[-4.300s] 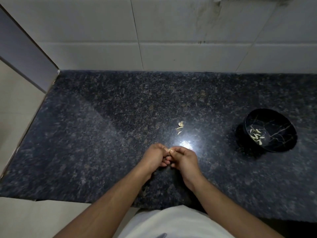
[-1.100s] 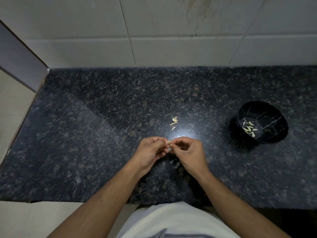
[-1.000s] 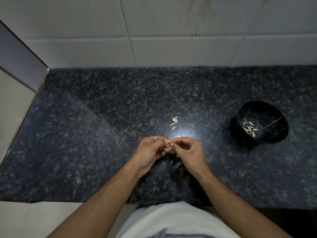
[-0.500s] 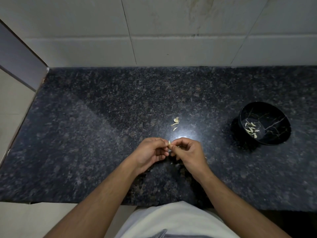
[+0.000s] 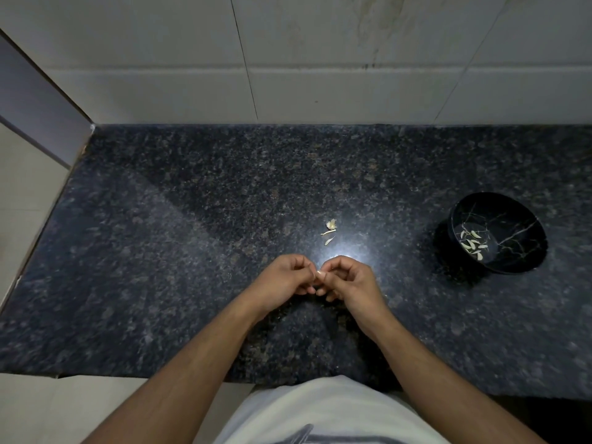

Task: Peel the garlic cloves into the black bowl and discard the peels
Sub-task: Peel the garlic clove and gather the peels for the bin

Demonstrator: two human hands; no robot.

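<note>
My left hand (image 5: 286, 278) and my right hand (image 5: 349, 280) meet over the middle of the dark granite counter (image 5: 192, 251). Between their fingertips they pinch a small pale garlic clove (image 5: 319, 273), mostly hidden by the fingers. The black bowl (image 5: 499, 233) with thin gold veins stands at the right, well apart from my hands. Several pale peeled cloves (image 5: 472, 245) lie in its bottom. A few pale garlic pieces or peel scraps (image 5: 330, 230) lie on the counter just beyond my hands.
A white tiled wall (image 5: 320, 75) closes off the back of the counter. The counter's left edge drops off beside a grey panel (image 5: 32, 107). Its front edge runs just below my forearms.
My hands have stayed together over the same spot, with only small finger shifts on the clove. The view has tilted slightly.
</note>
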